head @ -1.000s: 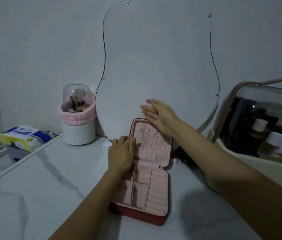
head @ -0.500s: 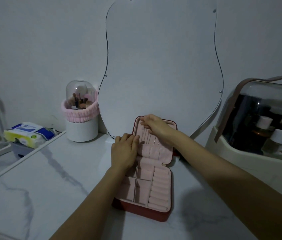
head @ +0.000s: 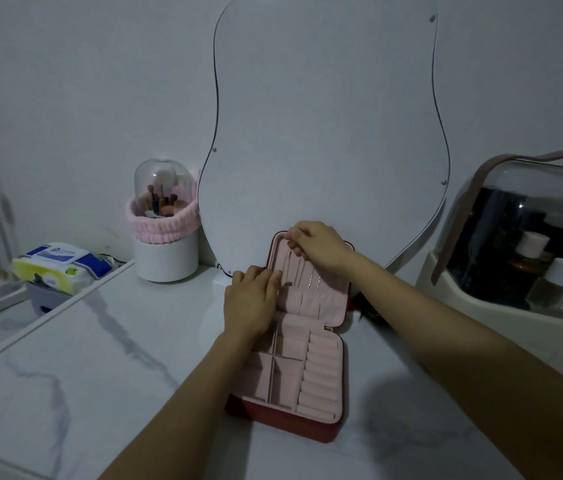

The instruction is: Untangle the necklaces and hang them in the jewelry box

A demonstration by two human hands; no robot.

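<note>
Carefully now, steady the jewelry box (head: 321, 415) lid with the flat left hand (head: 250, 299), right hand (head: 318, 247) fingers pinching a necklace (head: 299, 271) top, and lift straight off.

marble top (head: 107, 358) open on my left; cosmetics case (head: 522, 258) crowds the right, mirror (head: 325, 133) right behind jewelry box (head: 307, 420) lid.

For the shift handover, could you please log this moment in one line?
red jewelry box with pink lining: open | left hand: steadying lid edge | right hand: fingers at lid top
</note>
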